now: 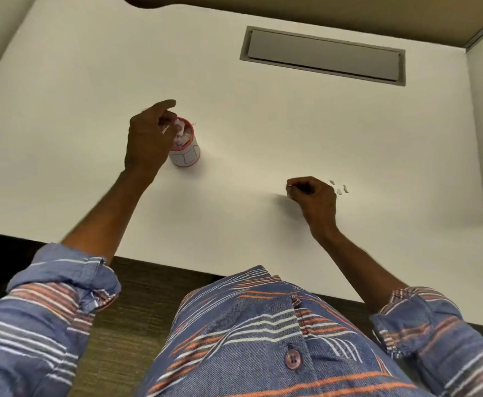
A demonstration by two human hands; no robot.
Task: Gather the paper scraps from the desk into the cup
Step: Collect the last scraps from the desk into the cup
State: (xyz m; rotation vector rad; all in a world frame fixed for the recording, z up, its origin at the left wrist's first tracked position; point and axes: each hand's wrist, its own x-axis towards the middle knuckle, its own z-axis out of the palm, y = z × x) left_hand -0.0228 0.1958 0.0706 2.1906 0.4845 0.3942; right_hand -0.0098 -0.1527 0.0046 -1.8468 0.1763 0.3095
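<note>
Looking down at the white bench (263,124): left hand (148,138) pinches paper scraps (178,128) over the red-rimmed cup (186,156), whose print is too blurry to read. Right hand (312,196) rests in a closed fist, loose bits (339,188) just beside it.

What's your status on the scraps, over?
Left hand pinching scraps over cup. Right hand curled on desk, seemingly pinching one. Three loose scraps beside it. Nothing blocking.
</note>
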